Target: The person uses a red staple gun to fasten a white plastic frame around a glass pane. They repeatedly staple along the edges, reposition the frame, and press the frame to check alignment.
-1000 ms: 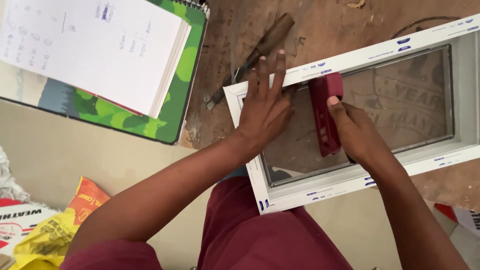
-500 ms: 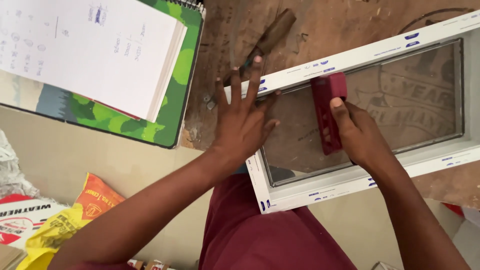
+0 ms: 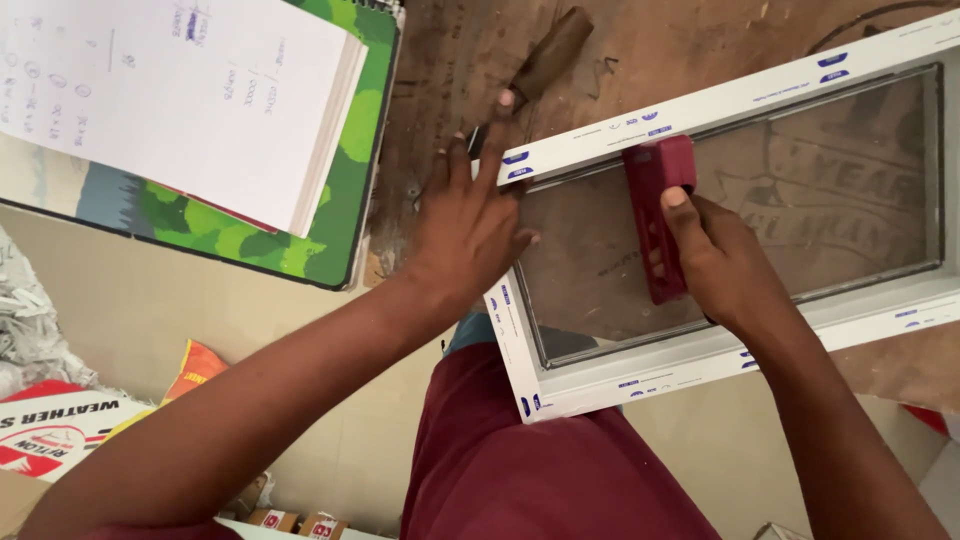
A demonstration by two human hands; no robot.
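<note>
A white window frame (image 3: 700, 365) with a glass pane (image 3: 810, 210) lies on a worn wooden bench, its near left corner jutting over my lap. My left hand (image 3: 470, 225) lies flat, fingers spread, on the frame's left end and the bench beside it. My right hand (image 3: 725, 265) grips a dark red block-shaped tool (image 3: 655, 205) standing on the glass near the frame's top rail. A wooden-handled tool (image 3: 545, 60) lies on the bench just beyond my left fingertips.
An open spiral notebook (image 3: 180, 100) with a green cover and handwritten pages lies at the upper left. Printed packets and crumpled wrapping (image 3: 60, 430) sit on the floor at the lower left. Small boxes (image 3: 295, 522) lie near my knee.
My left hand has slid left, off the glass onto the frame's left end and the bench. The right hand keeps the red tool in the same place on the pane.
</note>
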